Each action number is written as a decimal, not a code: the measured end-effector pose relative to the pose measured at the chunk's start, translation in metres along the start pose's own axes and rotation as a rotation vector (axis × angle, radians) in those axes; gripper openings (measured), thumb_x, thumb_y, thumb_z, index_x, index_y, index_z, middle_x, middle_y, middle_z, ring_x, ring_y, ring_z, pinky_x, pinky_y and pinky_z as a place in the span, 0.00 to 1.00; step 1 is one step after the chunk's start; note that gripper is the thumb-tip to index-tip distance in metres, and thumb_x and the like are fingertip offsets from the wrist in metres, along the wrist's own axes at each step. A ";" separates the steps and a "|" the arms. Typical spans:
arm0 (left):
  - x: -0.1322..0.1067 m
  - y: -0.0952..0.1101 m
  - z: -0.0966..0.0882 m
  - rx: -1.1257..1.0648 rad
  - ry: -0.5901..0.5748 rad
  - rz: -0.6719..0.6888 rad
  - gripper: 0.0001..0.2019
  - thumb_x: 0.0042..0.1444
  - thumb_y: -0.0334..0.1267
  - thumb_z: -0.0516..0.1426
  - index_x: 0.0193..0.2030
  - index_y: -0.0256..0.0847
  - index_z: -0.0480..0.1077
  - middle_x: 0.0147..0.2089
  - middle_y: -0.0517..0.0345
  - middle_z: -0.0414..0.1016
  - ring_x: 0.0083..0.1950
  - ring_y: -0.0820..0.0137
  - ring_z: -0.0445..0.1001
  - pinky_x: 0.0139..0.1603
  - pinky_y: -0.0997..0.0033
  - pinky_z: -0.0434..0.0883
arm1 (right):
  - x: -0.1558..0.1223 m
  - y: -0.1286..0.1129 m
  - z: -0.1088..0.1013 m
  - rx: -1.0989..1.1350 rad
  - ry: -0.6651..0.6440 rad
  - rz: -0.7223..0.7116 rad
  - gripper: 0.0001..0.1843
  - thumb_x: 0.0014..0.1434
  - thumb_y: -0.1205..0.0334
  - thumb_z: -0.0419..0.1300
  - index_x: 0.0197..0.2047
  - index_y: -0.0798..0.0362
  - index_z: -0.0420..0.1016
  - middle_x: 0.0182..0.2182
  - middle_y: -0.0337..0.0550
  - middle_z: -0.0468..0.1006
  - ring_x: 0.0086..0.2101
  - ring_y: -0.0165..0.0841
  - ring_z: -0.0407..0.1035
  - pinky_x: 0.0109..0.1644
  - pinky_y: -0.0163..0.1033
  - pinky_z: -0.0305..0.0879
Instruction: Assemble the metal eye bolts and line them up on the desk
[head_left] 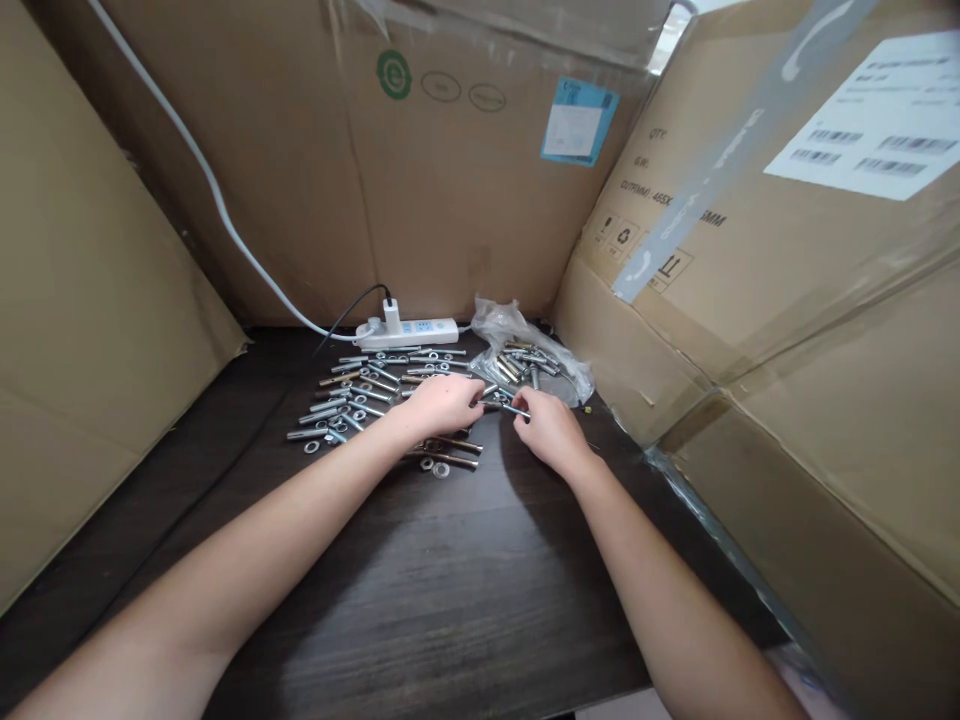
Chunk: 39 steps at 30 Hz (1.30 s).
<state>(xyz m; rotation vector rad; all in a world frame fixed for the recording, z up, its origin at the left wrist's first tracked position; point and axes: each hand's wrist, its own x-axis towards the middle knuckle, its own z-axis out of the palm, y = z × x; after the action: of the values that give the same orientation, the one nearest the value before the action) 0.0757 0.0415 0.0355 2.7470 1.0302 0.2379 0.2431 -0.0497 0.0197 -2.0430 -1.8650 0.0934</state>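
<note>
My left hand (448,403) reaches over the rows of metal parts, fingers closed in a pinch. What it grips is hidden or too small to make out. Just to its right, my right hand (551,428) pinches a thin silvery bolt (516,409), which points left toward the left fingertips. Long bolts with sleeves (373,393) lie in rough rows left of and behind my left hand, with washers and nuts among them. Darker bolts (456,446) and a loose washer (441,470) rest in front of it. Part of the rows is covered by my left hand and forearm.
A clear plastic bag (574,372) with more bolts (529,358) lies at the back right. Behind the rows is a white power strip (439,332) with a plugged-in adapter and cables. Cardboard boxes (465,190) wall the dark table (450,600) on three sides.
</note>
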 end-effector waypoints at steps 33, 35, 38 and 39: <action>0.004 0.011 0.031 -0.053 0.131 0.394 0.09 0.58 0.27 0.46 0.41 0.36 0.66 0.42 0.49 0.67 0.42 0.65 0.66 0.45 0.66 0.66 | 0.000 -0.006 0.004 -0.076 0.045 0.024 0.07 0.54 0.65 0.57 0.37 0.47 0.73 0.37 0.39 0.78 0.35 0.34 0.70 0.33 0.35 0.56; 0.004 0.011 0.034 -0.061 0.144 0.413 0.11 0.57 0.25 0.46 0.42 0.37 0.66 0.42 0.49 0.68 0.43 0.65 0.65 0.46 0.65 0.66 | 0.000 -0.005 0.003 -0.072 0.076 0.013 0.07 0.55 0.65 0.56 0.37 0.48 0.73 0.36 0.39 0.78 0.35 0.33 0.70 0.32 0.35 0.56; 0.004 0.010 0.037 -0.062 0.148 0.418 0.12 0.56 0.24 0.46 0.43 0.37 0.65 0.42 0.49 0.69 0.43 0.64 0.65 0.47 0.63 0.65 | 0.001 -0.003 0.001 -0.053 0.182 0.020 0.10 0.57 0.66 0.52 0.39 0.50 0.74 0.36 0.41 0.78 0.34 0.33 0.69 0.33 0.35 0.57; 0.004 0.010 0.037 -0.066 0.149 0.410 0.13 0.56 0.23 0.46 0.43 0.37 0.65 0.41 0.49 0.69 0.43 0.64 0.65 0.47 0.63 0.65 | 0.001 -0.002 0.001 -0.043 0.219 0.023 0.11 0.57 0.66 0.51 0.40 0.50 0.73 0.37 0.41 0.77 0.34 0.33 0.69 0.34 0.35 0.57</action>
<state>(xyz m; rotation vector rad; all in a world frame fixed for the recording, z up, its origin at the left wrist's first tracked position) 0.0926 0.0323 0.0026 2.8861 0.4644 0.5326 0.2415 -0.0482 0.0198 -2.0130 -1.7230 -0.1600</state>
